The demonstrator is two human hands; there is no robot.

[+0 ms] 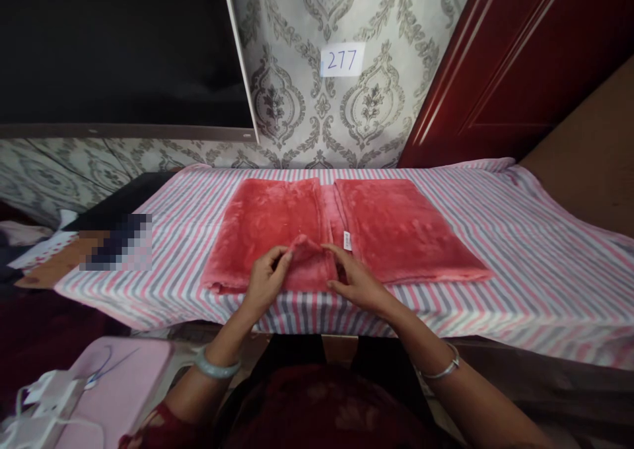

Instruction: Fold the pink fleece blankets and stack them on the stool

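Note:
A plush coral-red blanket (pixel 396 218) lies folded on the striped cloth, its two thick side panels folded inward with a narrow gap between them. A small white label (pixel 347 240) shows at the gap, on the right panel's inner edge. My left hand (pixel 267 274) pinches the near inner corner of the left panel, lifting it a little between thumb and fingers. My right hand (pixel 354 277) is beside that corner, at the front of the gap. Its fingers are bent and spread apart, with the fingertips touching the blanket's edge; no clear grip shows.
The table's pink, grey and white striped cloth (pixel 535 264) hangs over the front edge. Behind stand a dark television (pixel 123 53) and a wall with a paper marked 277 (pixel 341 59). At lower left, a pink stool (pixel 129 376) bears a white power strip (pixel 49 403).

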